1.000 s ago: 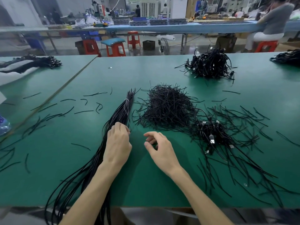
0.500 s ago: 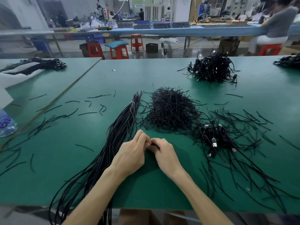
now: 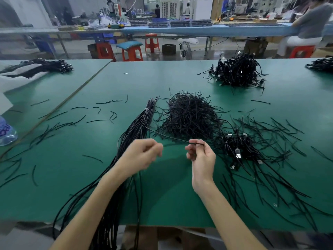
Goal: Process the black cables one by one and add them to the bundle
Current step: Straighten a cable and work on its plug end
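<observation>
Half a second ago both hands were pressed together low on the table, just right of the bundle; now they are parting and lifting clear of the surface. The right hand (image 3: 201,157) is sitting right of the long bundle of black cables (image 3: 137,130), thumb and forefinger pinching the near end of a thin black cable (image 3: 173,138), the other fingers loosely curled. That cable is stretching straight from the fingertips leftward and slightly away from the person, its far tip reaching the bundle's right edge. The left hand (image 3: 140,156) is hovering over the bundle's middle with its fingers curled, but it is blurring with motion, so whether it is holding anything cannot be told. The bundle itself is lying on the green table mat (image 3: 171,186) with its long axis running from the near table edge, where its loose ends are hanging over, away and a little rightward to a far end cinched by a pale tie (image 3: 146,110). Right of the bundle a heap of short black strands (image 3: 189,116) is sitting, and farther right a cluster of black cables with connectors (image 3: 237,150). Left of the bundle, scattered short black pieces (image 3: 77,121) are lying apart.
</observation>
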Tool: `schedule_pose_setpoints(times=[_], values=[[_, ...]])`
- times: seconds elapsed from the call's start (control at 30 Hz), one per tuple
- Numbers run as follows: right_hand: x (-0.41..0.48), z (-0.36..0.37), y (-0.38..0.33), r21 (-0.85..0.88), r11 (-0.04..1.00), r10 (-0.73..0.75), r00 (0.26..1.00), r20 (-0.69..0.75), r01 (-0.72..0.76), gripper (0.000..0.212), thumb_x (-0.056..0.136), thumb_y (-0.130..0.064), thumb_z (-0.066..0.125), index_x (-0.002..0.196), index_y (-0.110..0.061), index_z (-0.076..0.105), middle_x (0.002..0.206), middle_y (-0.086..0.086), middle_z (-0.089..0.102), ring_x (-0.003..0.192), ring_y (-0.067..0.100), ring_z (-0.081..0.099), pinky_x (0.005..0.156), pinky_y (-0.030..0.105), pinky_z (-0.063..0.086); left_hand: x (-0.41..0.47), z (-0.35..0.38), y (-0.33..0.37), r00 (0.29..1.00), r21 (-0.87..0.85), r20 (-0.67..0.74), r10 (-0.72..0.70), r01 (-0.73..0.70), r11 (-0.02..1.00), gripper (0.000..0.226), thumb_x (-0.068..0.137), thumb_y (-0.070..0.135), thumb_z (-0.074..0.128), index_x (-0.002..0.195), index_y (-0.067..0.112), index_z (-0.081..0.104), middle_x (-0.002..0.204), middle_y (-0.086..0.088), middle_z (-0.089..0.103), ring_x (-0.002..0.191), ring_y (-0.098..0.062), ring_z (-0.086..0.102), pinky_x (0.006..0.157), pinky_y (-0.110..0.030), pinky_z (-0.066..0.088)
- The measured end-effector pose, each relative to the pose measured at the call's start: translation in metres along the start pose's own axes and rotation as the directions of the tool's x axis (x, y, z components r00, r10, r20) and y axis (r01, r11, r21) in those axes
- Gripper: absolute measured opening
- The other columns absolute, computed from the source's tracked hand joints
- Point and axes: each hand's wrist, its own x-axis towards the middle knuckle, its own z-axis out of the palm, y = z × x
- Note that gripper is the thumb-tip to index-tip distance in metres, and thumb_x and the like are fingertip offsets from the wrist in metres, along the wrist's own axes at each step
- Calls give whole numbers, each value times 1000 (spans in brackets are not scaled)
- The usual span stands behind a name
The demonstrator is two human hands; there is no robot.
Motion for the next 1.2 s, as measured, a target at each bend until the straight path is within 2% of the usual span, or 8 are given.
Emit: schedule_pose_setpoints(times=[0.13, 0.2, 0.27, 0.4, 0.57, 0.77, 0.97, 1.2], values=[[-6, 4, 2, -271, 955, -62, 974, 217, 121, 16, 105, -20, 54, 108, -24, 69, 81, -1, 75, 74, 8, 65, 65, 22, 52, 15, -5, 26, 989, -856, -12, -150, 68, 513, 26, 107, 30, 49, 90, 12, 59, 57, 9, 33, 35, -5, 20, 36, -18, 18], [-7, 5, 2, -283, 949, -62, 964, 260, 137, 16, 105, -22, 56, 117, -27, 65, 83, 0, 76, 74, 8, 64, 68, 21, 51, 26, 0, 43, 988, -984, 102, -116, 118, 135, 29, 110, 28, 41, 90, 12, 56, 59, 9, 32, 35, -8, 17, 35, -24, 23], [-9, 6, -1, -255, 961, -33, 960, 278, 106, 18, 105, -30, 55, 119, -25, 64, 85, 3, 77, 75, 9, 65, 70, 22, 50, 36, 7, 58, 993, -993, 106, -60, 109, 55, 31, 110, 27, 40, 90, 11, 57, 60, 8, 32, 35, -9, 19, 37, -24, 26], [-15, 9, -8, -204, 975, -6, 931, 365, 87, 49, 105, -49, 43, 96, -13, 76, 79, 11, 76, 72, 15, 64, 66, 22, 46, 55, 20, 79, 994, -986, 98, 48, 91, 140, 26, 108, 26, 45, 92, 12, 60, 60, 8, 35, 36, -7, 28, 38, -22, 29], [-21, 12, -15, -191, 974, -17, 886, 464, 119, 56, 105, -41, 45, 79, -3, 77, 72, 15, 74, 63, 12, 63, 61, 15, 43, 86, 44, 81, 999, -785, 28, -38, 46, 617, 23, 107, 32, 49, 96, 16, 61, 64, 7, 47, 53, -8, 44, 48, -19, 30], [-15, 8, -8, -291, 946, -29, 932, 361, 142, 29, 104, -25, 57, 86, -4, 64, 73, 10, 70, 65, 12, 59, 61, 23, 44, 92, 51, 41, 973, -873, 219, -75, 230, 431, 21, 108, 26, 47, 111, 15, 65, 98, 6, 75, 94, -12, 73, 81, -25, 56], [-8, 3, -3, -175, 984, 8, 983, 181, 24, 30, 108, -18, 49, 92, -3, 69, 71, 4, 71, 62, 12, 60, 55, 23, 47, 69, 15, 2, 951, -504, 307, 26, 139, 853, 38, 108, 30, 48, 137, 9, 61, 137, -11, 65, 126, -31, 63, 107, -41, 51], [-5, 1, -6, 124, 986, 109, 994, 27, -112, 24, 108, -9, 44, 102, 0, 65, 77, 9, 74, 66, 14, 63, 59, 25, 51, 50, -9, -31, 921, -563, 388, 27, 214, 798, 45, 108, 36, 47, 140, 6, 59, 121, -7, 66, 86, -17, 63, 68, -22, 48]])
